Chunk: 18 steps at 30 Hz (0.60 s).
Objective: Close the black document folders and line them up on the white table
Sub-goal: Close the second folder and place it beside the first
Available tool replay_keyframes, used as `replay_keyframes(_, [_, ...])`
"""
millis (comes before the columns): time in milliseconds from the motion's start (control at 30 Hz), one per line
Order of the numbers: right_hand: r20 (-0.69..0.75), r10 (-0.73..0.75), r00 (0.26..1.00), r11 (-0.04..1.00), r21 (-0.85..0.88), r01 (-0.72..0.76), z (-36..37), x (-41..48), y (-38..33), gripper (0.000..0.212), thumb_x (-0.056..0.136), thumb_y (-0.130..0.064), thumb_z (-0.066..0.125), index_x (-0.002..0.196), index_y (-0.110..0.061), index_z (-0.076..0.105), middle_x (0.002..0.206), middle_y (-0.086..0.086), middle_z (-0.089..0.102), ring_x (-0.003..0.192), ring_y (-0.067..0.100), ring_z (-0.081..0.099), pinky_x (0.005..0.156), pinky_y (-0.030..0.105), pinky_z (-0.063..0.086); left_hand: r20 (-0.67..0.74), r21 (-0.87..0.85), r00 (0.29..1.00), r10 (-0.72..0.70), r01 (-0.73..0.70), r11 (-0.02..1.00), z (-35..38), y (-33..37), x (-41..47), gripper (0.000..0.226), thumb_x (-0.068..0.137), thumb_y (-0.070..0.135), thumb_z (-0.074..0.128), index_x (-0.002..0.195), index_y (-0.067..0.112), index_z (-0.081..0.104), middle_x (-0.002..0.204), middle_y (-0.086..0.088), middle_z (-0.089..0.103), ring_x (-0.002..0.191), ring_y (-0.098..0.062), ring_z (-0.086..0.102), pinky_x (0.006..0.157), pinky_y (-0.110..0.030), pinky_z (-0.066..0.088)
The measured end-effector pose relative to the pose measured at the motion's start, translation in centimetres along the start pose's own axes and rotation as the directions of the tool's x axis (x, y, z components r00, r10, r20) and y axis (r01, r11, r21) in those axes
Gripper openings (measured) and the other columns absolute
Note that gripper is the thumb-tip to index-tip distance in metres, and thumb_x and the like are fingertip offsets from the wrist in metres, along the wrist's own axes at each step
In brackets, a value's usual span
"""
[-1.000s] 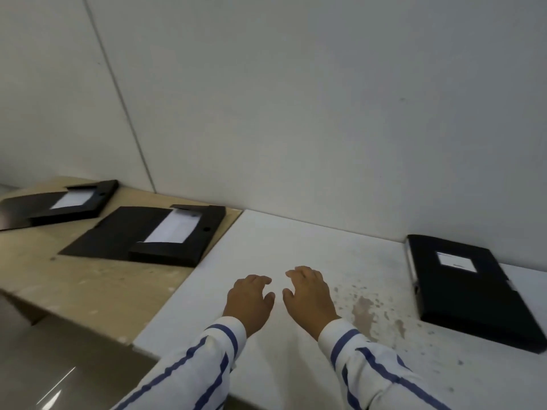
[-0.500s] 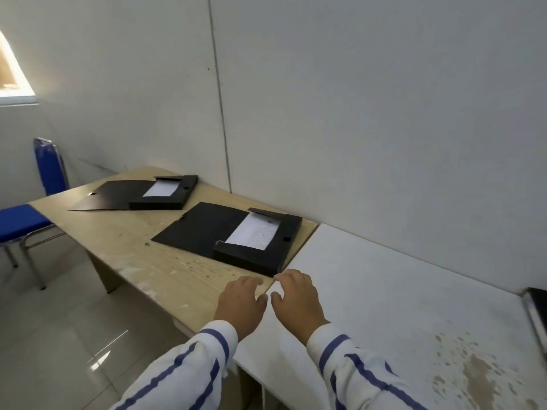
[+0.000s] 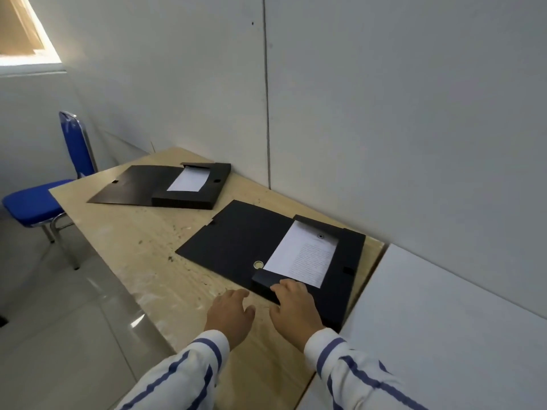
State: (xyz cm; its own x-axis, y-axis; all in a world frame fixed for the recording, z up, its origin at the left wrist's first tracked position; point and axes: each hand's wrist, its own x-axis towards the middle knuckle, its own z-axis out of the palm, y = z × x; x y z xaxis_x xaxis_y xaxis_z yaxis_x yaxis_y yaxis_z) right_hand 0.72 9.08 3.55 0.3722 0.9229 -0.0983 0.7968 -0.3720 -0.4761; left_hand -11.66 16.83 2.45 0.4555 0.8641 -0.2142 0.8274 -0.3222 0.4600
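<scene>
Two black document folders lie open on the beige wooden table. The near folder has its cover flapped out to the left and a printed white sheet in its box half. The far folder lies open the same way with a white sheet inside. My right hand rests on the near folder's front edge, fingers spread, gripping nothing. My left hand hovers open over the wooden table just left of that folder. The white table starts at the right.
A blue chair with metal legs stands at the wooden table's far left end. A grey panelled wall runs right behind both tables. Glossy floor tiles lie to the left below the table edge.
My view has swung left from the white table to the wooden one; the closed folder at the right has left the frame. Both hands moved from the white table to the near open folder.
</scene>
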Motion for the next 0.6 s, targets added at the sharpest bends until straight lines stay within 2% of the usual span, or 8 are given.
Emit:
replay_keyframes(167, [0.007,0.009,1.000,1.000,-0.015,-0.009,1.1,5.0,-1.2,0.041,0.093,-0.026,0.045,0.132,-0.017,0.047,0.138,0.003,0.046,0.127,0.022,0.038,0.107,0.036,0.035,0.011,-0.045,0.999,-0.050,0.050,0.998,-1.6,-2.4,5.8,0.046,0.094,0.035,0.049,0.138,0.021,0.046,0.143,-0.004,0.048,0.130,-0.027,0.044,0.107,-0.040,0.039])
replay_keyframes(333, [0.005,0.035,0.999,0.998,-0.051,-0.034,2.7,9.2,-2.6,0.045,0.094,-0.025,0.044,0.138,-0.018,0.041,0.144,0.001,0.041,0.131,0.022,0.036,0.109,0.036,0.032,0.044,-0.067,0.996,-0.074,0.077,0.995,-3.4,-5.5,11.6,0.049,0.093,0.036,0.050,0.138,0.018,0.046,0.141,-0.007,0.049,0.127,-0.029,0.047,0.106,-0.042,0.042])
replay_keyframes(467, [0.034,0.166,0.986,0.983,-0.084,-0.163,4.5,12.6,-4.2,0.049,0.093,-0.025,0.045,0.141,-0.018,0.037,0.149,0.004,0.034,0.134,0.025,0.032,0.111,0.038,0.030,0.098,0.007,0.990,-0.103,0.103,0.995,-5.2,-8.9,16.7,0.053,0.093,0.038,0.050,0.141,0.017,0.041,0.144,-0.009,0.044,0.128,-0.033,0.045,0.105,-0.043,0.041])
replay_keyframes(600, [0.074,0.287,0.955,0.950,-0.151,-0.273,6.7,14.5,-5.1,0.051,0.092,-0.027,0.045,0.141,-0.020,0.035,0.150,0.005,0.031,0.134,0.027,0.031,0.112,0.040,0.029,0.109,0.067,0.984,-0.139,0.132,0.989,-6.9,-11.7,21.2,0.057,0.090,0.036,0.051,0.141,0.013,0.038,0.145,-0.013,0.041,0.131,-0.035,0.040,0.109,-0.044,0.035])
